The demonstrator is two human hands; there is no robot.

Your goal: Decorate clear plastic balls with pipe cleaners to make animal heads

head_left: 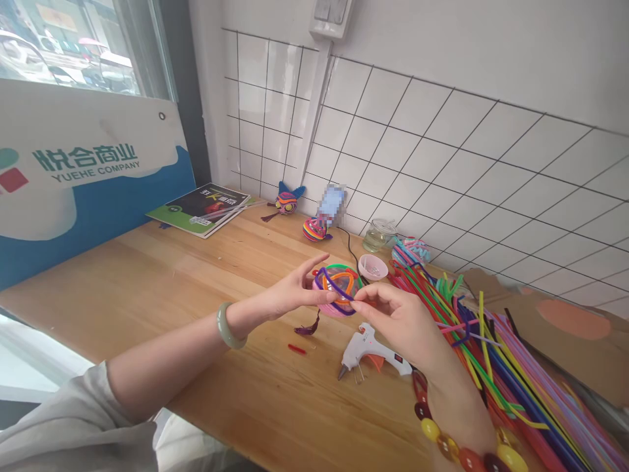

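My left hand (293,288) grips a round craft ornament (336,311) from its left side, thumb along the front and index finger raised. Pink, orange and green fuzzy stems cover parts of the ornament. A purple pipe cleaner (339,289) runs across its face, and the fingertips of my right hand (400,318) pinch it at the right edge. Beneath the ornament hangs a dark purple tassel (308,326). On the table under my right hand lies a white hot glue gun (367,346), nozzle pointing left. A short red pipe cleaner piece (297,349) lies nearby.
Many coloured pipe cleaners (521,373) are heaped at right, beside cardboard (565,328). Behind the ornament stand a pink bowl (372,267), a glass jar (377,237), a phone (331,204) and two finished ornaments (286,200). Books (196,208) lie at the back left.
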